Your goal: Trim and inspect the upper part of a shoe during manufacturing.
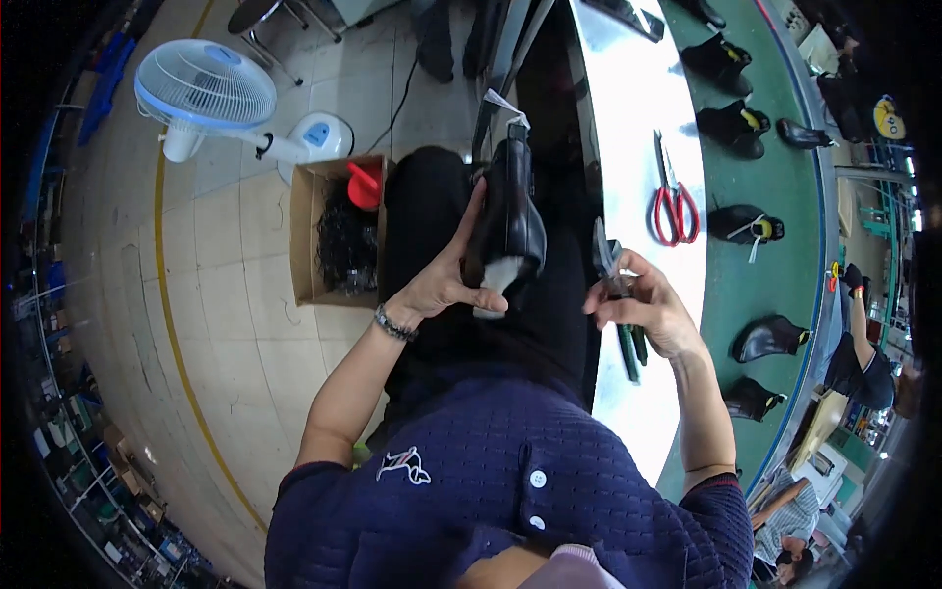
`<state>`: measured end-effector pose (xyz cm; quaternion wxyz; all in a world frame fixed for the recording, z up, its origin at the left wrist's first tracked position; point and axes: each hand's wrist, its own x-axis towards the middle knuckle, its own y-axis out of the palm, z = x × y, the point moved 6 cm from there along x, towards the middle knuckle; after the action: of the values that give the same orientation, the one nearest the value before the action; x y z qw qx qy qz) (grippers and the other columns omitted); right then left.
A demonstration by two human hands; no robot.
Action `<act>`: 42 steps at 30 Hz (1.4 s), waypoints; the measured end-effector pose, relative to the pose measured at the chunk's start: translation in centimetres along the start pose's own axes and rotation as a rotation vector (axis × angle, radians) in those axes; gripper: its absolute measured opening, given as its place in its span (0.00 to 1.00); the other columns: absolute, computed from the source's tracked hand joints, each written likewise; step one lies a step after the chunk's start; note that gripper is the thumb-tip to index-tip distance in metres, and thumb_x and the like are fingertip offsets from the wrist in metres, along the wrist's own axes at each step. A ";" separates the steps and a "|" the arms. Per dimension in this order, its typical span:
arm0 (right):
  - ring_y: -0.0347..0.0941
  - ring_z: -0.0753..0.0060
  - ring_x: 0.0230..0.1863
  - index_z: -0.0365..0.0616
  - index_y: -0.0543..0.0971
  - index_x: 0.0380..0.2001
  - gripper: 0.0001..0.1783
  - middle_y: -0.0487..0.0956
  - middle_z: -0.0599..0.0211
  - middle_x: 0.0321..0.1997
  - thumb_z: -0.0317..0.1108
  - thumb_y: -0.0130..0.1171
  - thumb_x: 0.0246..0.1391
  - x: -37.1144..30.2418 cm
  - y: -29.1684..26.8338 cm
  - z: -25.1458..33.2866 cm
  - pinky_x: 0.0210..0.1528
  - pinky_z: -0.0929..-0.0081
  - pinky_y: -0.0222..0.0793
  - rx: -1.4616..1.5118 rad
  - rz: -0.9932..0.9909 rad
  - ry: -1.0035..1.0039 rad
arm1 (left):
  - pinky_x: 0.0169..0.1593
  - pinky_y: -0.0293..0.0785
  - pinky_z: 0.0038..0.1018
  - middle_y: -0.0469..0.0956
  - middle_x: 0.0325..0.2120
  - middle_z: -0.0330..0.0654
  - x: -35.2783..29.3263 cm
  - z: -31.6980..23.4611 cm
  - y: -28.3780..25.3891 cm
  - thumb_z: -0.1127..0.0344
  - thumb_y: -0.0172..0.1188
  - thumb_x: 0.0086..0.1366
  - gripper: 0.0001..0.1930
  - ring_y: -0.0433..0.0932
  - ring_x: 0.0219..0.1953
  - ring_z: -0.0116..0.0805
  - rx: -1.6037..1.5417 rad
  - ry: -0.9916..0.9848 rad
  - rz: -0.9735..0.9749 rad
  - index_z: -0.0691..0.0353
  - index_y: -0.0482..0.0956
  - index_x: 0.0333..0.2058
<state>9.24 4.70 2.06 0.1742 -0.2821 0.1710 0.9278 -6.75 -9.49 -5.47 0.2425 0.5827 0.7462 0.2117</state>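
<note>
Above my lap, a black leather ankle boot [513, 196] is gripped in my left hand [444, 285]. The thumb wraps round its near end and the other fingers are partly hidden behind it. A pale end of something shows below the boot, and a white tie [505, 106] sticks out at its far end. In my right hand [655, 306], beside the bench edge, are pliers [628, 344] with dark green handles. Their metal head points away from me, apart from the boot. Red-handled scissors [675, 201] lie on the bench just beyond that hand.
A pale metal bench [638, 128] runs along my right. Past it, a green conveyor [756, 285] carries several black boots [736, 128]. On my left, a cardboard box [306, 245] holds black scraps and a red plastic piece [364, 187]. A white fan [206, 88] stands farther off.
</note>
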 end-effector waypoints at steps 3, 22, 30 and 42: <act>0.77 0.73 0.34 0.41 0.72 0.42 0.16 0.80 0.62 0.32 0.29 0.64 0.52 0.0 1.9 -3.1 0.37 0.76 0.72 -0.039 0.135 0.103 | 0.70 0.41 0.34 0.39 0.70 0.41 -1.1 3.4 -0.6 0.65 0.82 0.33 0.78 0.43 0.70 0.35 0.228 0.051 0.097 0.44 0.22 0.68; 0.72 0.75 0.13 0.40 0.77 0.15 0.33 0.73 0.69 0.12 0.56 0.49 0.63 -1.0 3.9 -6.1 0.17 0.78 0.67 -0.485 0.298 0.352 | 0.36 0.64 0.23 0.67 0.23 0.32 -0.2 3.4 2.6 0.44 0.64 0.57 0.25 0.64 0.28 0.23 0.300 -0.096 -0.367 0.59 0.68 0.35; 0.76 0.67 0.17 0.37 0.81 0.21 0.26 0.76 0.60 0.13 0.46 0.50 0.64 0.1 4.9 -1.3 0.22 0.73 0.71 -1.177 0.318 0.135 | 0.37 0.64 0.22 0.69 0.26 0.31 -0.2 4.5 1.6 0.46 0.65 0.57 0.23 0.65 0.31 0.22 0.326 -0.109 -0.399 0.59 0.70 0.38; 0.76 0.53 0.38 0.39 0.76 0.48 0.16 0.77 0.50 0.41 0.32 0.57 0.56 -4.8 -7.4 -10.6 0.41 0.60 0.71 -1.197 -0.807 0.110 | 0.46 0.68 0.22 0.70 0.40 0.36 -0.2 2.0 0.7 0.52 0.64 0.58 0.33 0.70 0.40 0.24 0.019 -0.146 -0.364 0.61 0.63 0.57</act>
<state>20.98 5.74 -5.06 0.3101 -0.4164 -0.4754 0.7102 -4.95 -9.41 -6.58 0.3247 0.4541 0.8218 0.1142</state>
